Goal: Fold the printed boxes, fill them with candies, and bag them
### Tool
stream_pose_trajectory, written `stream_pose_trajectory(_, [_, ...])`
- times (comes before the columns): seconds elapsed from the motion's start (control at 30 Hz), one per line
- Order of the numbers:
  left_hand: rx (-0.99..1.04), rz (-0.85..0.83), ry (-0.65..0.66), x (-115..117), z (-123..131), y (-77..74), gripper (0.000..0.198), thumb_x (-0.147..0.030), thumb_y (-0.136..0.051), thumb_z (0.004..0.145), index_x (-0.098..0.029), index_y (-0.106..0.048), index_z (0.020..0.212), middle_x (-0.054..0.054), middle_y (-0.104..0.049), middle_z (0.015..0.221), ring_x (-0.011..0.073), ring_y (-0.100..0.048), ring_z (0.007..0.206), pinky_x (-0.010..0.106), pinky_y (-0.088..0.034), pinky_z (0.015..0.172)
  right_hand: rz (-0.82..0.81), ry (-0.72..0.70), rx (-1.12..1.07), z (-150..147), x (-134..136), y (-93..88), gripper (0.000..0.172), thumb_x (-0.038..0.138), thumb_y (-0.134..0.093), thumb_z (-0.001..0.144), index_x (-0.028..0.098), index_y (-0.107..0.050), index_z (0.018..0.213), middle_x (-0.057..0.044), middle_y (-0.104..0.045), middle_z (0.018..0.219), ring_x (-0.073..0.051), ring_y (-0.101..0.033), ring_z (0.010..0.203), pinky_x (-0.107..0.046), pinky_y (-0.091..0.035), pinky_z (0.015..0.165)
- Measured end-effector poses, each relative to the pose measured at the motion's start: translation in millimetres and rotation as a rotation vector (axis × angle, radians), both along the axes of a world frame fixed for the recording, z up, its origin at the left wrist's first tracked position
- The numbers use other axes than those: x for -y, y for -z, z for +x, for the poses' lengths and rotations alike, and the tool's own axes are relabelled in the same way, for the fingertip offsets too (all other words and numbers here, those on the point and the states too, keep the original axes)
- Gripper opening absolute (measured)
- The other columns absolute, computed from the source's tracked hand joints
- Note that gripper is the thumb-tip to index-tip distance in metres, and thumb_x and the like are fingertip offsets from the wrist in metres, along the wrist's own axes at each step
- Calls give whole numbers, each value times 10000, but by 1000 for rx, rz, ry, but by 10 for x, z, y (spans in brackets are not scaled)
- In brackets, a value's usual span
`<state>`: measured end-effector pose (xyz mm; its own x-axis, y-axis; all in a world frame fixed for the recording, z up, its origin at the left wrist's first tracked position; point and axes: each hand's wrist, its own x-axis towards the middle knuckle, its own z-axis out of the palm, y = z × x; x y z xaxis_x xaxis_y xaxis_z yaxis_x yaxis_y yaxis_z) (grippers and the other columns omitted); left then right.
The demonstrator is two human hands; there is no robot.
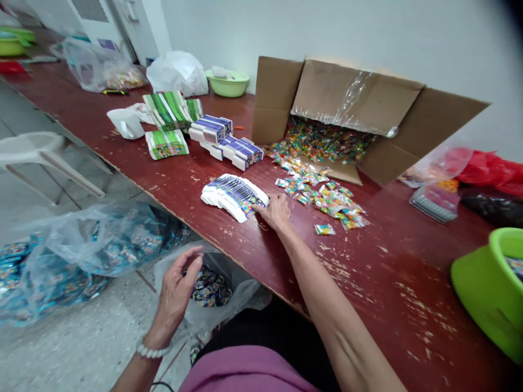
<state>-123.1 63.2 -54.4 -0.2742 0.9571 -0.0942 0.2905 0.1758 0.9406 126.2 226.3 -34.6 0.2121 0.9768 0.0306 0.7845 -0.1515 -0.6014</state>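
Observation:
My right hand (275, 211) reaches across the red-brown table (368, 272) and its fingertips rest on the right end of a fanned stack of flat blue-and-white cartons (232, 195). Its fingers lie fairly flat, holding nothing. My left hand (175, 291) hovers below the table edge above a clear plastic bag of filled packets (212, 288), fingers apart and loosely curled, empty. A heap of small colourful candy packets (322, 196) lies just right of the right hand, spilling from a tipped cardboard box (368, 103).
More stacks of blue cartons (229, 139) and green cartons (169, 122) sit farther back with a white cup (125, 122). A green basin (490, 288) stands at right, a green bowl (227, 83) at the back. A large bag of packets (61, 256) lies on the floor beside a white plastic chair (36, 152).

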Motion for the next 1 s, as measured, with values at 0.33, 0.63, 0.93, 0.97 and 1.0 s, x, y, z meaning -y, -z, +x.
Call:
stream_pose_trajectory(0.33, [75,85,13,-97,304,-187,445,-437,-668,797,-167,-656,1150,81,-699,1036,221,-647,970,344,-479,937,147,123,-588,125,196,22,259,401,-652,759,182,-605,889,-49,-658,888,-214,-618,849,-350,-500,792])
stream_pose_trajectory(0.63, [743,-326,631,-40,725,-639,496,-533,-651,836,-151,-678,1151,138,-736,1086,252,-690,961,351,-507,871,-87,-267,-1154,512,1402,-428,266,406,-785,763,201,-665,883,-12,-698,837,-140,-614,709,-263,-500,679])
stream_pose_trajectory(0.93, [1008,-535,905,210,1200,-644,468,-412,-860,660,-112,-707,985,86,-731,783,232,-728,670,303,-549,653,-196,-313,-1382,516,1834,-531,253,403,-714,862,219,-624,1010,19,-643,750,-61,-481,466,-179,-378,430])
stream_pose_trajectory(0.97, [954,-517,876,216,1212,-664,409,-390,-855,669,-107,-709,925,79,-724,751,216,-719,643,285,-541,635,-194,-302,-1406,519,1858,-535,262,403,-713,862,233,-621,1039,25,-642,747,-66,-496,469,-180,-389,432])
stream_pose_trajectory(1.0, [897,-500,844,220,1224,-685,360,-378,-846,683,-105,-705,869,74,-718,725,202,-710,619,271,-532,619,-184,-287,-1419,520,1881,-537,283,403,-717,857,248,-619,1072,25,-650,768,-73,-523,488,-183,-411,444])
